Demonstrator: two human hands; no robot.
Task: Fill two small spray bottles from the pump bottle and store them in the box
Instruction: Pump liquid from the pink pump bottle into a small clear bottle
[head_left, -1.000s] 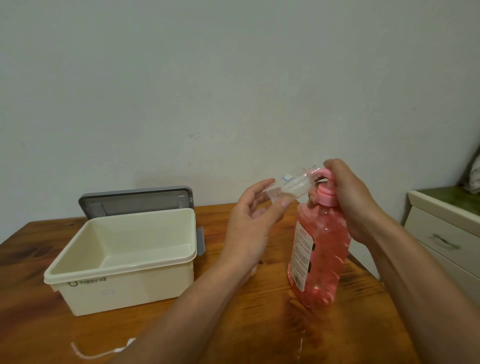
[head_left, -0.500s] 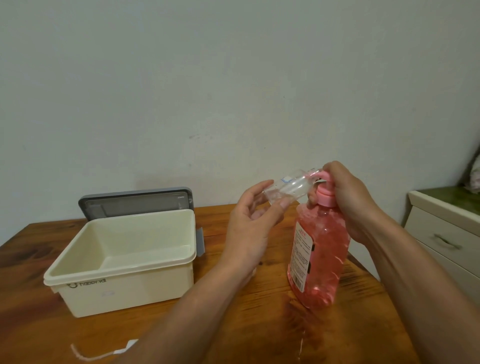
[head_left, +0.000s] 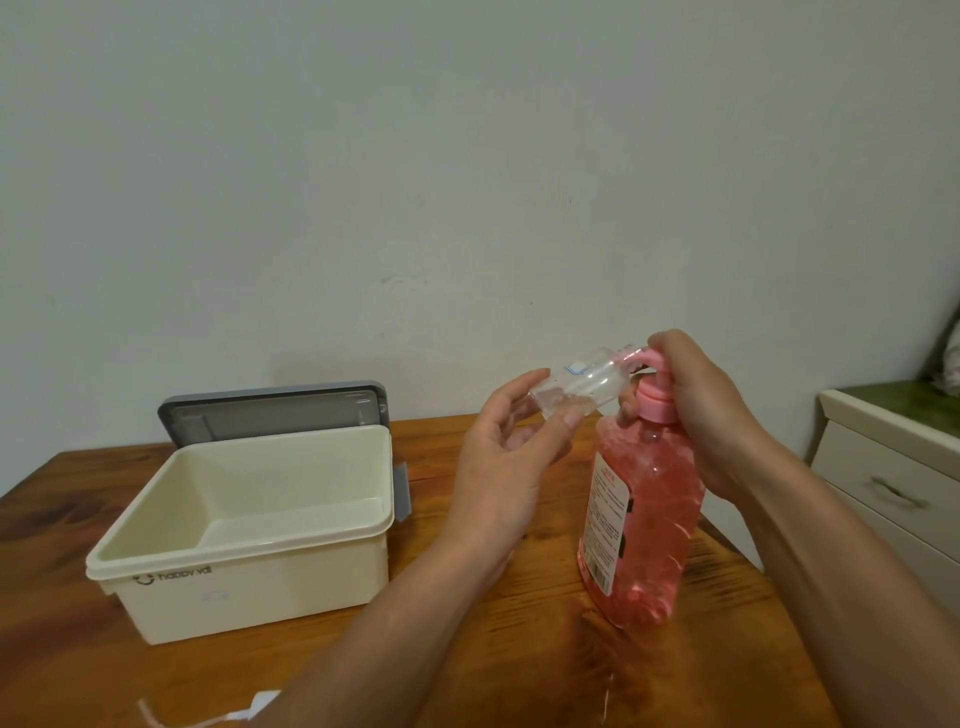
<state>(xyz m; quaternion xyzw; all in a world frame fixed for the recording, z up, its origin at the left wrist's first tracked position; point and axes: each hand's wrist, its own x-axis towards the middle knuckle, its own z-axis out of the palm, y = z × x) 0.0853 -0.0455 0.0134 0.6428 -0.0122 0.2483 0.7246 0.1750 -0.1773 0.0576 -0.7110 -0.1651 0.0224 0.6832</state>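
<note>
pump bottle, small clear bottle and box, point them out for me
pump bottle (head_left: 649, 519): head view, pink body.
small clear bottle (head_left: 582, 384): head view, middle of its side.
box (head_left: 249, 597): head view, front wall.

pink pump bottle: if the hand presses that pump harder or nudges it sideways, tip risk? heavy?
Probably heavy: the pink pump bottle looks nearly full of liquid. Likely tippy under a sideways push, being tall with a narrow base on the table. The right hand wrapped round its neck and pump should steady it. Smooth plastic may be slippery.

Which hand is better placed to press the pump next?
The right hand: it already sits on the pump bottle's pink head, while the left hand holds the small clear bottle at the spout.
</note>
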